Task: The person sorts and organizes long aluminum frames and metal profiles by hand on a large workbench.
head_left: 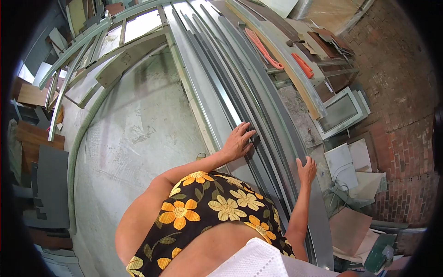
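Long grey metal strips (pixel 217 83) lie side by side, running lengthwise away from me on a long worktable. My left hand (pixel 238 141) rests on these strips with its fingers apart, the fingertips touching a shiny one. Farther right, my right hand (pixel 306 170) is at a wide flat grey strip (pixel 288 124), thumb and fingers apart. Its fingertips are partly curled, and I cannot make out anything held in them. Both arms reach out on either side of a black top with yellow flowers.
Right of the strips are an orange-red handled tool (pixel 263 48), a wooden-edged beam (pixel 295 78) and a white-framed panel (pixel 342 113). Loose boards (pixel 350 231) lie at lower right. A metal frame (pixel 78 69) and a ribbed hose (pixel 76 161) are on the left.
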Demonstrator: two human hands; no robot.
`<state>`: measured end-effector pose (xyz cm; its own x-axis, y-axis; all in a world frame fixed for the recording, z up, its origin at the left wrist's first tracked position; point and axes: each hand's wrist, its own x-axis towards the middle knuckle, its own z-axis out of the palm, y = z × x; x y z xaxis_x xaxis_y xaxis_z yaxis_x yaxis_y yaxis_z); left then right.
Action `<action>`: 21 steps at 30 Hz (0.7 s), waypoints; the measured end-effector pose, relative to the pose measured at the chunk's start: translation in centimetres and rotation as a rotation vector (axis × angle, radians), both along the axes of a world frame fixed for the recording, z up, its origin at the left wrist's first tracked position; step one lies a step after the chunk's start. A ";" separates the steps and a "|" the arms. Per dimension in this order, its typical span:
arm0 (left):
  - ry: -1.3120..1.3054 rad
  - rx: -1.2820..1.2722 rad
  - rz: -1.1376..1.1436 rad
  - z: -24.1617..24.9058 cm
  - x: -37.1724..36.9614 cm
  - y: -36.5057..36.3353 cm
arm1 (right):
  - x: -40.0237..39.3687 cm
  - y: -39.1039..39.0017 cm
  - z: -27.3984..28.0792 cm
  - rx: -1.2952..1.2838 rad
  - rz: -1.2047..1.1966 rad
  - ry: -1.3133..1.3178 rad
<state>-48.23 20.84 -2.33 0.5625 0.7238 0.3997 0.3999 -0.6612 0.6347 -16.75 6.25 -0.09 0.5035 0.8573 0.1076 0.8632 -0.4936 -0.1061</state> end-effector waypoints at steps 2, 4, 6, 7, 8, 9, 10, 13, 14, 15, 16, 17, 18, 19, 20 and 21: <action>-0.038 0.004 0.008 -0.3 -0.1 0.0 | -0.4 -0.2 0.3 0.031 0.048 0.095; -0.075 -0.027 -0.009 0.2 -0.3 0.0 | -1.8 -0.4 1.8 0.054 0.048 0.208; -0.140 -0.121 -0.032 0.8 -0.1 -0.2 | -2.6 -0.6 2.9 0.043 0.067 0.280; -0.185 -0.199 -0.046 1.0 0.1 -0.3 | -3.0 -0.6 3.6 0.039 0.076 0.315; -0.232 -0.276 -0.061 1.3 0.5 -0.4 | -3.6 -0.8 4.4 0.039 0.093 0.319; -0.289 -0.503 -0.107 1.3 1.0 -0.2 | -4.5 -0.9 5.4 0.040 0.111 0.321; -0.346 -0.731 -0.155 1.2 1.7 0.1 | -5.3 -1.0 6.1 0.040 0.130 0.323; -0.467 -1.132 -0.256 2.1 3.8 0.6 | -6.9 -1.3 7.2 0.003 0.063 0.424; -0.499 -1.216 -0.284 2.5 4.3 0.8 | -7.6 -1.5 7.3 0.025 0.065 0.396; -0.518 -1.294 -0.319 4.3 4.4 0.8 | -8.5 -1.8 7.2 0.048 0.066 0.367; -0.544 -1.307 -0.309 4.2 5.1 1.0 | -9.3 -2.2 7.2 0.070 0.066 0.339; -0.571 -1.319 -0.300 3.8 6.0 1.4 | -10.1 -2.7 7.0 0.079 0.062 0.317; -0.597 -1.335 -0.293 3.8 6.7 1.4 | -10.5 -3.4 6.6 0.094 0.045 0.328; -0.613 -1.454 -0.353 3.7 6.7 1.8 | -10.8 -3.7 6.3 0.092 0.030 0.333; -0.635 -1.463 -0.366 3.5 6.5 1.7 | -11.0 -4.0 6.1 0.090 0.016 0.337; -0.661 -1.471 -0.376 3.5 6.0 1.0 | -11.4 -4.7 6.2 0.090 0.010 0.319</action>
<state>-42.23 21.84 1.21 0.8048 0.5453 -0.2342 -0.2091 0.6298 0.7481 -28.16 1.58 6.06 0.5160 0.8563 0.0215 0.7838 -0.4619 -0.4151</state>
